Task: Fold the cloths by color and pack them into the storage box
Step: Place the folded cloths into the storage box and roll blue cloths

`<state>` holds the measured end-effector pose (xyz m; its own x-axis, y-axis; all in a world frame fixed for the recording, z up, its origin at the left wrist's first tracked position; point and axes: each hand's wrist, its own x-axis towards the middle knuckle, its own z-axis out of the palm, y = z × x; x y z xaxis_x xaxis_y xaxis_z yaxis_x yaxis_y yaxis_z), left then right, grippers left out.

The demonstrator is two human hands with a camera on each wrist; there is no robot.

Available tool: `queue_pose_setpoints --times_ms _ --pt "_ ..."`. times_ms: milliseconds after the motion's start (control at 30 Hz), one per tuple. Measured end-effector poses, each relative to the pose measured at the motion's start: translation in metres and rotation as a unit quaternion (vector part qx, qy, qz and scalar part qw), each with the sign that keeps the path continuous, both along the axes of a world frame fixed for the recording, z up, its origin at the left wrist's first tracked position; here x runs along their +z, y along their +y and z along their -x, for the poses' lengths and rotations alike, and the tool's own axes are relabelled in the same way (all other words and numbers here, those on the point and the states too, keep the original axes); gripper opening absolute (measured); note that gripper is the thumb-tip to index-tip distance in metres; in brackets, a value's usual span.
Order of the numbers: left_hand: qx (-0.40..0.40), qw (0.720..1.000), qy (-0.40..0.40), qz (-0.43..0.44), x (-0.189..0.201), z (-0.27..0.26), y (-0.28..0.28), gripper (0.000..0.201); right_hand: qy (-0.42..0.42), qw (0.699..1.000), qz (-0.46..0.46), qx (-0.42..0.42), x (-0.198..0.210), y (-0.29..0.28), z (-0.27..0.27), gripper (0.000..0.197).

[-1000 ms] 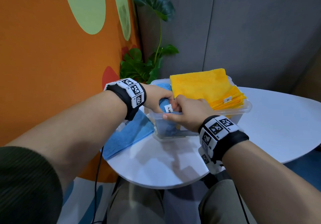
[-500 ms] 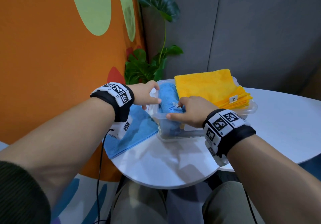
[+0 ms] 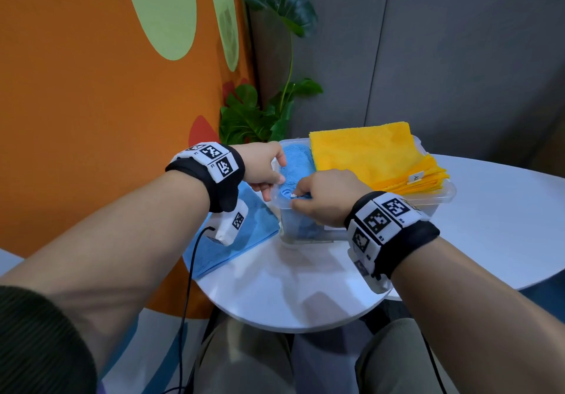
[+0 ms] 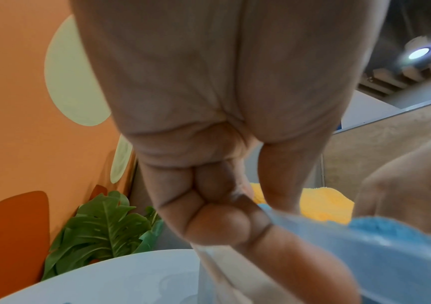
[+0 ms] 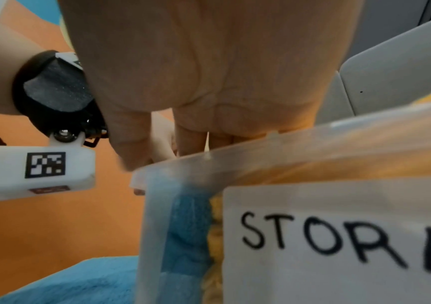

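Inside storage box (image 3: 440,193), blue cloth (image 3: 298,164)

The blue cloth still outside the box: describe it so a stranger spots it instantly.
Start at the round white table, then find the clear plastic storage box on it. Left of the box, the flat blue cloth overhangs the table's edge; the other blue cloth sits inside the box.

We see a leafy green plant (image 3: 260,112) against an orange wall (image 3: 91,118). A round white table (image 3: 305,286) fills our foreground.
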<state>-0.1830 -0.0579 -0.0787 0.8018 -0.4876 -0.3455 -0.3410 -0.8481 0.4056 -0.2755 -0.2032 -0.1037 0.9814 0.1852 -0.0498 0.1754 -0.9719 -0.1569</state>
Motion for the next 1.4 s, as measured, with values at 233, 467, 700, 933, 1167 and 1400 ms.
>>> queue_pose_setpoints --times_ms 233,467,700,933,1167,1400 --pt "0.002 1.0 -0.005 0.002 0.001 0.003 0.0 0.024 0.032 0.996 0.053 -0.064 -0.009 0.017 -0.007 0.041" --pt "0.003 1.0 -0.013 -0.005 0.002 0.006 -0.001 0.023 0.052 0.992 0.071 -0.095 -0.015 0.024 -0.013 0.044" --pt "0.018 1.0 -0.017 0.004 0.002 0.006 -0.002 0.021 -0.031 0.999 0.015 -0.037 -0.018 0.017 -0.007 0.036" --pt "0.017 1.0 -0.008 0.003 0.002 0.004 -0.001 0.02 -0.103 0.993 0.033 0.04 -0.013 0.018 -0.006 0.023" --pt "0.009 1.0 0.002 0.004 0.002 0.0 -0.001 0.026 -0.021 0.99 0.14 0.015 -0.006 0.029 -0.003 0.043" --pt "0.034 0.996 0.03 0.077 -0.004 0.002 0.011 0.026 0.017 0.995 0.085 -0.04 -0.009 0.035 0.003 0.058"
